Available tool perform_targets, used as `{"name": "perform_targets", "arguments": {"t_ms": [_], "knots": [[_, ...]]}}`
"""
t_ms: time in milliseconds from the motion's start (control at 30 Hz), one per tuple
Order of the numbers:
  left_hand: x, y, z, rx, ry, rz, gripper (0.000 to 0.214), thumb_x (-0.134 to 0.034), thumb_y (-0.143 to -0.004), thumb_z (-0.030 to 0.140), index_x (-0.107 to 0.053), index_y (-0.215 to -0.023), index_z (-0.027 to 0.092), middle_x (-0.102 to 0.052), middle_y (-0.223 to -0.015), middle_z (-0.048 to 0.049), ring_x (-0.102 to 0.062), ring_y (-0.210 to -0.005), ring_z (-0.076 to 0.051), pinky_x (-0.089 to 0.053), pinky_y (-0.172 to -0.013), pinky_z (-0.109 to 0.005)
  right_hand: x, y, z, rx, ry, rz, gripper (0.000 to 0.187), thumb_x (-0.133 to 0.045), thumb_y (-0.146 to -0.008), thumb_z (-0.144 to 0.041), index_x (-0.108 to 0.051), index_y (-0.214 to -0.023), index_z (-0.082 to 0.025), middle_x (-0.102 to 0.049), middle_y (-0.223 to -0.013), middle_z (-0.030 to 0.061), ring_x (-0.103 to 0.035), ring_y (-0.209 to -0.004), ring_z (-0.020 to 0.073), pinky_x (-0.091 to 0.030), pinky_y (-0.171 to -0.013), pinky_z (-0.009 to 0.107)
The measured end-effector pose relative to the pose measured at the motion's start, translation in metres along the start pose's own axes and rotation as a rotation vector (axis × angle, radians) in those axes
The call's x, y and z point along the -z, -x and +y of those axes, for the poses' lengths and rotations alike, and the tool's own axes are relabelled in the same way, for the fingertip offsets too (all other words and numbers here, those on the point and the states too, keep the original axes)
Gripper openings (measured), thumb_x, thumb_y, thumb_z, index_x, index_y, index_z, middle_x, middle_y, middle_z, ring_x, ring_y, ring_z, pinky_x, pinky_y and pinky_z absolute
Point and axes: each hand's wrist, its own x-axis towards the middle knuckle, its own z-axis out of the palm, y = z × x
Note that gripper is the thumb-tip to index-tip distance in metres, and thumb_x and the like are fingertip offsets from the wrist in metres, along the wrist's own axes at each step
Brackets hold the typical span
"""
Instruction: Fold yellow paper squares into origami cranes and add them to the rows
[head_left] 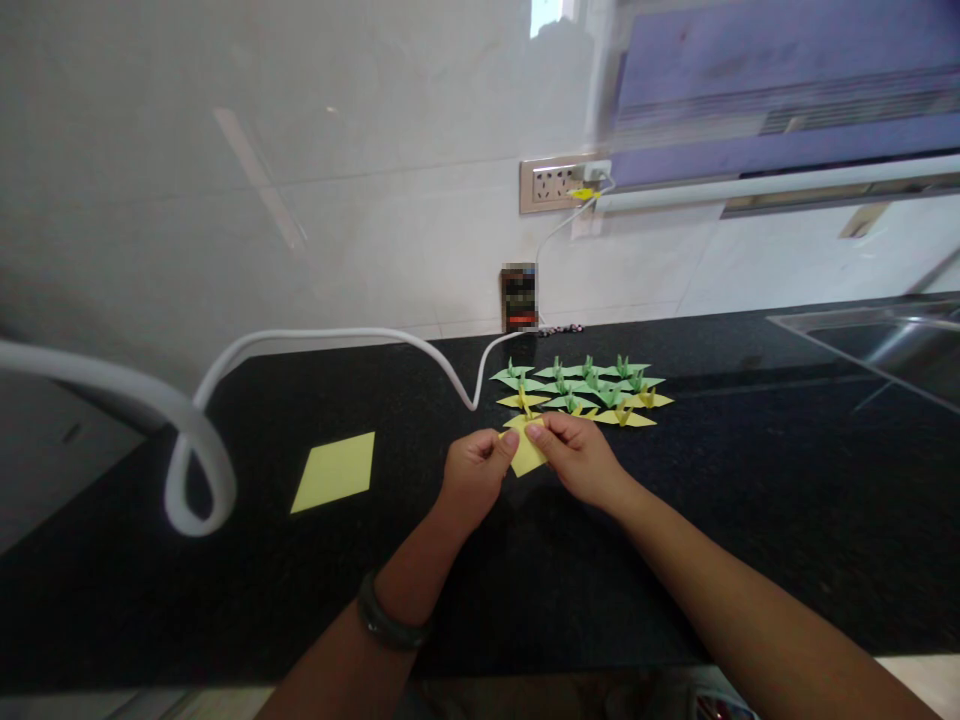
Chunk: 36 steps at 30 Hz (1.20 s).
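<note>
Between my two hands is a small piece of folded yellow paper (529, 459), held above the dark counter. My left hand (478, 465) pinches its left side with the thumb on top. On the other side, my right hand (581, 455) grips it the same way, thumb pressed near the upper edge. Just beyond my fingers stand several folded paper cranes, green ones (591, 383) behind and yellow ones (624, 416) nearer; my hands hide part of the front row. A flat yellow paper sheet (335, 472) lies to the left, apart from my hands.
A thick white cable (352, 332) loops across the left side and over the black counter (225, 610). Against the tiled wall leans a phone-like dark device (519, 297), below a wall socket (555, 184) with a charger. A metal sink (885, 345) is set in at the right.
</note>
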Motion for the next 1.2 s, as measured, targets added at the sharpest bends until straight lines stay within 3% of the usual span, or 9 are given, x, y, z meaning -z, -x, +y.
{"name": "perform_targets", "arguments": {"t_ms": [233,467,633,833,1200], "knots": [[0.002,-0.001,0.002,-0.009,0.044,0.025,0.039,-0.049,-0.072,0.043,-0.045,-0.045,0.015,-0.040,-0.042,0.0044,-0.036,-0.043,-0.006,-0.028,-0.044,-0.020,0.000,0.000,0.000,-0.021,-0.011,-0.014,0.027,-0.044,-0.079,-0.036,-0.053,-0.065,-0.015,-0.044,-0.055,-0.0024,-0.039,-0.051,0.0085,-0.032,-0.048,0.020],[-0.003,-0.002,-0.004,0.146,0.098,-0.312,0.030,-0.054,-0.068,0.041,-0.058,-0.066,0.012,-0.052,-0.049,0.0007,-0.043,-0.042,-0.007,-0.031,-0.043,-0.019,0.003,-0.002,0.004,-0.053,-0.044,0.067,0.027,-0.045,-0.078,-0.037,-0.053,-0.064,-0.015,-0.045,-0.051,-0.0025,-0.038,-0.045,0.0082,-0.030,-0.043,0.020],[-0.002,0.000,-0.002,0.115,0.072,-0.261,0.029,-0.054,-0.069,0.039,-0.059,-0.063,0.011,-0.046,-0.041,0.0036,-0.037,-0.038,-0.006,-0.025,-0.040,-0.019,0.003,-0.002,0.002,-0.057,-0.096,0.086,0.026,-0.047,-0.077,-0.037,-0.054,-0.064,-0.015,-0.043,-0.050,-0.0036,-0.037,-0.043,0.0071,-0.028,-0.042,0.020],[-0.004,-0.002,-0.005,0.131,0.191,-0.116,0.030,-0.053,-0.070,0.040,-0.058,-0.063,0.011,-0.049,-0.045,0.0018,-0.041,-0.041,-0.007,-0.031,-0.042,-0.020,-0.003,-0.002,0.003,-0.163,-0.318,0.025,0.025,-0.057,-0.069,-0.040,-0.053,-0.072,-0.015,-0.049,-0.057,-0.0033,-0.038,-0.041,0.0052,-0.031,-0.039,0.019],[-0.008,-0.002,-0.003,0.165,0.260,-0.172,0.024,-0.053,-0.071,0.034,-0.057,-0.068,0.010,-0.060,-0.060,-0.0041,-0.052,-0.050,-0.010,-0.042,-0.052,-0.023,-0.009,-0.001,0.005,-0.226,-0.439,0.035,0.023,-0.061,-0.066,-0.035,-0.054,-0.073,-0.014,-0.050,-0.054,-0.0034,-0.041,-0.042,0.0055,-0.030,-0.037,0.018]]}}
